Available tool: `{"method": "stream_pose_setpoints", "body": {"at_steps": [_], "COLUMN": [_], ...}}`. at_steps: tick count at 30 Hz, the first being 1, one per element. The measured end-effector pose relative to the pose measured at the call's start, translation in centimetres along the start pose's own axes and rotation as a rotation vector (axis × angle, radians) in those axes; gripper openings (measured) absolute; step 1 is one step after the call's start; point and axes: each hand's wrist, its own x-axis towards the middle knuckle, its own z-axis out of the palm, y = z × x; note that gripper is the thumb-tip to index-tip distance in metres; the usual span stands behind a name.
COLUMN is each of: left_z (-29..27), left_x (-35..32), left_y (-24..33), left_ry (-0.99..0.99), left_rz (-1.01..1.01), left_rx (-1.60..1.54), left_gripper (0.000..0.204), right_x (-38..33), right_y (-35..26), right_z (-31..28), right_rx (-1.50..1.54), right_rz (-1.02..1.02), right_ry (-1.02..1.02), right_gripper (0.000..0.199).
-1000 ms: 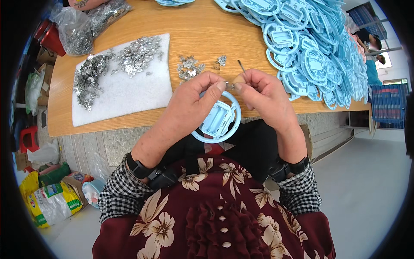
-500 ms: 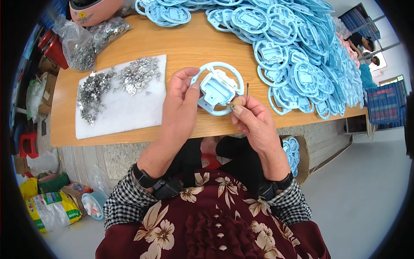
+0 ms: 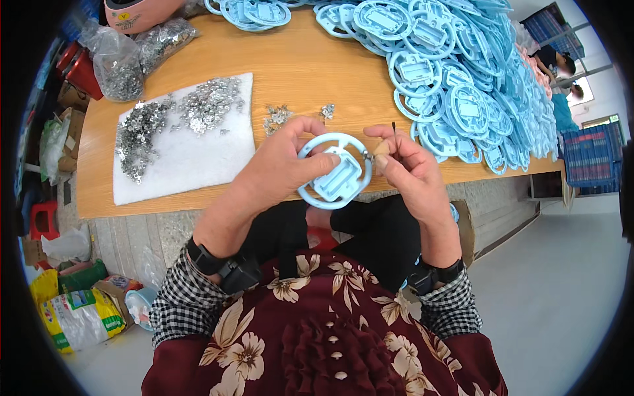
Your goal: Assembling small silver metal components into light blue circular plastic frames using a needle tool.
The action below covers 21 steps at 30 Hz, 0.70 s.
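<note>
My left hand (image 3: pixel 284 158) grips a light-blue plastic ring-shaped part (image 3: pixel 337 179) by its left side, thumb pressed on the raised boxy middle. The part is held over the table's front edge, its hollow side up. At the ring's right rim, the thumb and fingers of my right hand (image 3: pixel 413 171) pinch a small metal piece (image 3: pixel 368 156), partly hidden by the fingertips. A thin dark rod-like tool (image 3: pixel 394 128) sticks up between the fingers of the same hand; its exact kind cannot be made out.
Two heaps of small metal pieces (image 3: pixel 210 105) lie on a white pad (image 3: pixel 198 178) at left. Smaller clusters (image 3: pixel 277 117) sit on the wooden table (image 3: pixel 317 63) beyond my hands. A large pile of blue parts (image 3: pixel 462 86) fills the right. Bags of metal pieces (image 3: pixel 122 76) and a pink helmet (image 3: pixel 142 13) stand far left.
The blue part has moved down toward me and turned, its middle now tilted. My right hand shifted right and up along the rim. Small metal clusters on the table have come into view.
</note>
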Motion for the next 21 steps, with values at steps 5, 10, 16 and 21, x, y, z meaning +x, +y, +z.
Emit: {"method": "stream_pose_setpoints", "body": {"at_steps": [5, 10, 16, 21], "left_z": [1.1, 1.0, 1.0, 0.8], "left_x": [0.3, 1.0, 1.2, 1.2], "left_y": [-2.5, -4.7, -4.7, -4.5], "left_ry": [0.182, 0.261, 0.265, 0.275], "left_rz": [0.018, 0.102, 0.078, 0.080], "left_rx": [-0.023, 0.045, 0.070, 0.117], "left_gripper": [0.049, 0.053, 0.053, 0.053], "right_x": [0.3, 0.6, 0.7, 0.8], "right_y": [2.7, 3.9, 4.0, 4.5], "right_z": [0.7, 1.7, 2.0, 1.6], "right_rx": [-0.360, -0.266, -0.333, -0.561], "right_rz": [-0.150, -0.142, -0.130, -0.235], "right_ry": [0.173, 0.159, 0.169, 0.182], "right_gripper": [0.016, 0.009, 0.010, 0.015]}}
